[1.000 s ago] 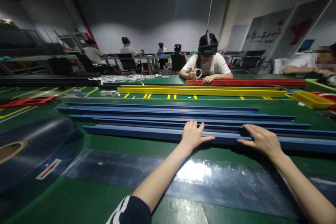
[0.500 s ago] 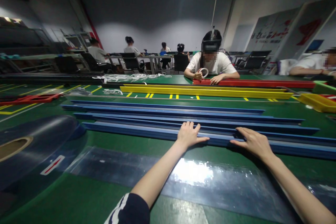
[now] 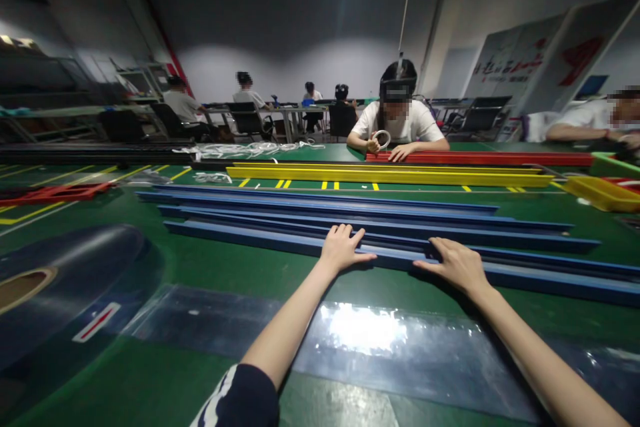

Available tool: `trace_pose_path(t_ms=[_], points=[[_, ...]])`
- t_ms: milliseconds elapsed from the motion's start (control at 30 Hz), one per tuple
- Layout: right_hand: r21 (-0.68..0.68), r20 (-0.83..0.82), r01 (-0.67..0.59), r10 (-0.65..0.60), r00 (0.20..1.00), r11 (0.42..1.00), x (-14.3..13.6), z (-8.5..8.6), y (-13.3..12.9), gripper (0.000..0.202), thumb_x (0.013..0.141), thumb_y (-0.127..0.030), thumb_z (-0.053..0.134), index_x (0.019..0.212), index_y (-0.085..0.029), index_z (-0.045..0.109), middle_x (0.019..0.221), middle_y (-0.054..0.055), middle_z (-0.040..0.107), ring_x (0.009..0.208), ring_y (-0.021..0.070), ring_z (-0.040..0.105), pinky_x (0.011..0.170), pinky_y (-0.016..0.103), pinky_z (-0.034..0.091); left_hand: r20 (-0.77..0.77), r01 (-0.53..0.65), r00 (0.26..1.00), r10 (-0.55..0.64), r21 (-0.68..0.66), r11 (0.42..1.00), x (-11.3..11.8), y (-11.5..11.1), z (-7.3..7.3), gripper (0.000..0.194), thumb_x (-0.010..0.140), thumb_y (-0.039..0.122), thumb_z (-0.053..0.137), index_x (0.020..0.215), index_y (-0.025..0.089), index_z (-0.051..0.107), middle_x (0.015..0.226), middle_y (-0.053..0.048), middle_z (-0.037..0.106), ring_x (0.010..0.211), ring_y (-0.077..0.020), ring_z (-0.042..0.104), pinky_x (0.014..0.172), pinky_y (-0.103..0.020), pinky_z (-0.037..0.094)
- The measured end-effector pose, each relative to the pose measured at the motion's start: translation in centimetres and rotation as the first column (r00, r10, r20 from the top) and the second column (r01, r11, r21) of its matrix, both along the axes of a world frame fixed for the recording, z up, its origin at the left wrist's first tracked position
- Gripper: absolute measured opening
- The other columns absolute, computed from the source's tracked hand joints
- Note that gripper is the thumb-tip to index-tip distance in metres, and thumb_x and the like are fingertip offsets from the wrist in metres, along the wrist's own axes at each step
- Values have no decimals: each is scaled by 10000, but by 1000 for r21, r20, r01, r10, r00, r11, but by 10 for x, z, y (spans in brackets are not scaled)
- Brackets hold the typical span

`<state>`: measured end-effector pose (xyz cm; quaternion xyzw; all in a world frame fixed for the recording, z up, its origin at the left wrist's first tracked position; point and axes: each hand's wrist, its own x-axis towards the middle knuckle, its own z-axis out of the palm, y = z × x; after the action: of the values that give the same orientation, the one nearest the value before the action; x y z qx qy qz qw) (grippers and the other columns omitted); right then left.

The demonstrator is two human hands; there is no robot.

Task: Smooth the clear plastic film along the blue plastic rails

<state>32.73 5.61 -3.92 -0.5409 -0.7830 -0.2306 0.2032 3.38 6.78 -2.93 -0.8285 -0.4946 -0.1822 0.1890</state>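
Note:
Several long blue channel strips (image 3: 260, 233) lie side by side across the green table. My left hand (image 3: 341, 248) rests on the nearest strips, fingertips over the grooves and thumb stretched out to the right along the front edge. To its right my right hand (image 3: 456, 263) lies on the same nearest strips, its fingers pointing left and the thumb apart at the front edge. Both hands touch the strips from above. Nearer to me, a clear plastic sheet (image 3: 240, 323) lies flat beneath my forearms.
A large film roll (image 3: 85, 260) stands at the left. Beyond the blue strips are yellow strips (image 3: 390, 175) and red strips (image 3: 500, 159). Across the table, a person holds a white ring (image 3: 383, 139). A yellow tray (image 3: 603, 194) sits at the right.
Both hands have shifted slightly left in the view. The blue strips' left ends have moved right and drawn closer to level with each other.

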Motion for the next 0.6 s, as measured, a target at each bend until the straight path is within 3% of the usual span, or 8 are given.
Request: trace_pose_path(t_ms=[167, 400, 500, 600], points=[[-73, -3, -8, 8, 1000, 997, -29, 9, 0, 733, 726, -768, 353, 993, -152, 647, 916, 122, 679, 788, 229, 622, 595, 282, 394, -27, -14, 1000, 14, -4, 1000, -28, -1, 1, 767, 751, 765, 281, 1176, 200, 579, 937, -103, 602, 884, -237, 532, 805, -350, 368], [-194, -15, -71, 70, 997, 978, -94, 23, -7, 748, 732, -773, 328, 969, -134, 636, 878, 134, 666, 829, 238, 593, 679, 300, 392, -59, -56, 997, 55, -19, 998, -92, -11, 4, 683, 765, 704, 395, 1195, 203, 570, 1032, -112, 614, 949, -240, 545, 855, -361, 386], [-241, -19, -151, 151, 988, 959, -110, 28, -7, 775, 765, -741, 321, 1128, -108, 583, 997, 144, 649, 937, 254, 566, 772, 325, 392, -83, -97, 992, 93, -53, 994, -116, -15, 7, 641, 776, 671, 428, 1222, 227, 549, 1105, -110, 607, 1016, -241, 543, 901, -364, 377], [-258, -47, -201, 195, 980, 945, -107, 31, -5, 697, 847, -643, 290, 1286, -132, 469, 1159, 137, 595, 1037, 248, 527, 858, 350, 368, -91, -134, 988, 124, -105, 985, -139, -18, 10, 630, 780, 653, 446, 1242, 232, 532, 1149, -114, 601, 1079, -252, 533, 939, -369, 359]])
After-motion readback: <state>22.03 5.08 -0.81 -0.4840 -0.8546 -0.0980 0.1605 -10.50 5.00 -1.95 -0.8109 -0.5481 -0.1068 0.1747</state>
